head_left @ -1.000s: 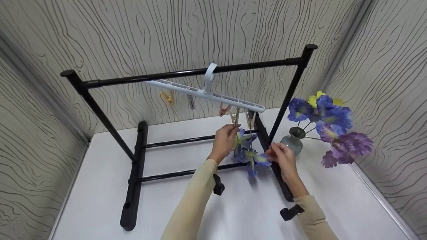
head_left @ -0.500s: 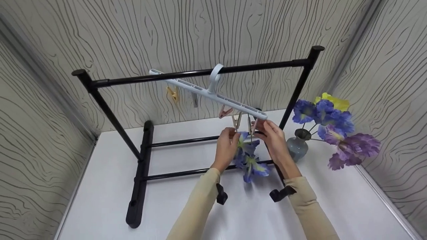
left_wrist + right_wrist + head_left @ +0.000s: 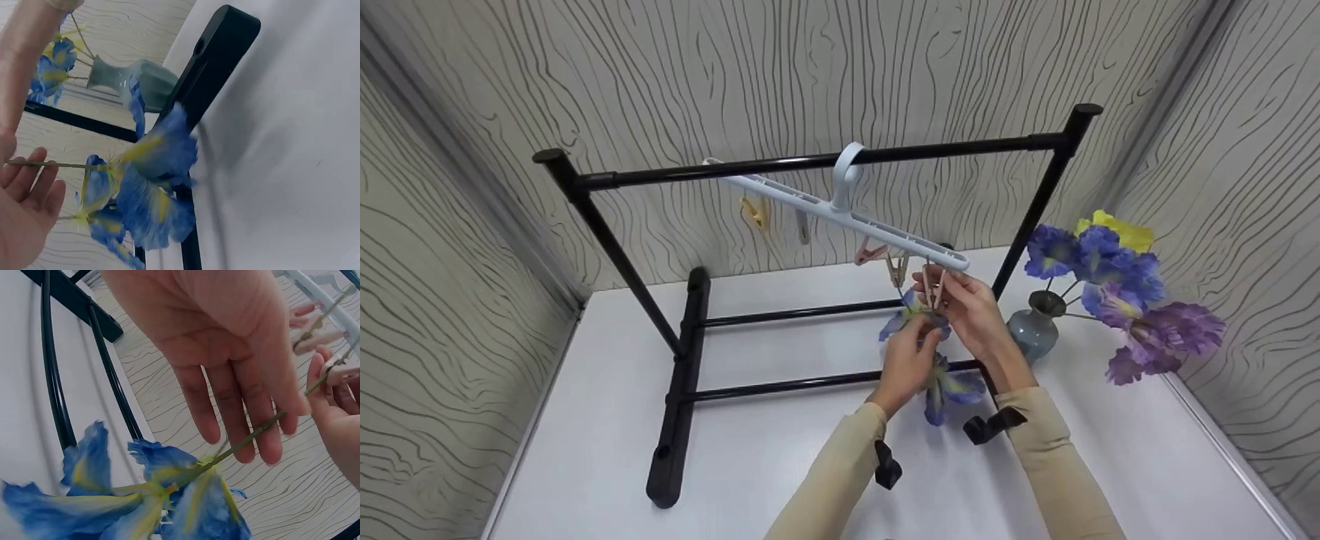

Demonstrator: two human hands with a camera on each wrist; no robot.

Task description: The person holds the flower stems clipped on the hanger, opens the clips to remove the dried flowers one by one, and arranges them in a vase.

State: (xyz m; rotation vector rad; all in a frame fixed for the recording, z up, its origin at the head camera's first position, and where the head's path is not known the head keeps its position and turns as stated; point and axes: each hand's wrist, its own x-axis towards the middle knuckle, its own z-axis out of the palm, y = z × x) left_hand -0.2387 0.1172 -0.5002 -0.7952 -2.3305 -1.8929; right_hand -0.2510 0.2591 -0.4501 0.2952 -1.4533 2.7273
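My right hand [image 3: 971,307] holds the pink clothespin [image 3: 934,289] nearest the right end of the light-blue hanger [image 3: 802,201]. Just below, my left hand [image 3: 907,364] pinches the green stem [image 3: 244,444] of a blue iris [image 3: 949,390], which hangs bloom down. In the right wrist view the stem runs up from the left hand's fingertips to the clothespin; whether its jaws grip the stem I cannot tell. A second blue iris [image 3: 894,326] hangs behind the left hand, below a beige clothespin [image 3: 896,270]. The blooms overlap in the left wrist view.
The hanger hooks over a black rack's bar [image 3: 952,148]. Other clothespins on it are yellow [image 3: 755,214], grey [image 3: 802,226] and pink [image 3: 870,253]. A grey-green vase [image 3: 1033,334] with blue, yellow and purple irises [image 3: 1170,337] stands right of the rack.
My right hand has risen from near the lower iris to the end clothespin. My left hand has moved down and right, from below the beige clothespin to the other stem. The head view has shifted slightly.
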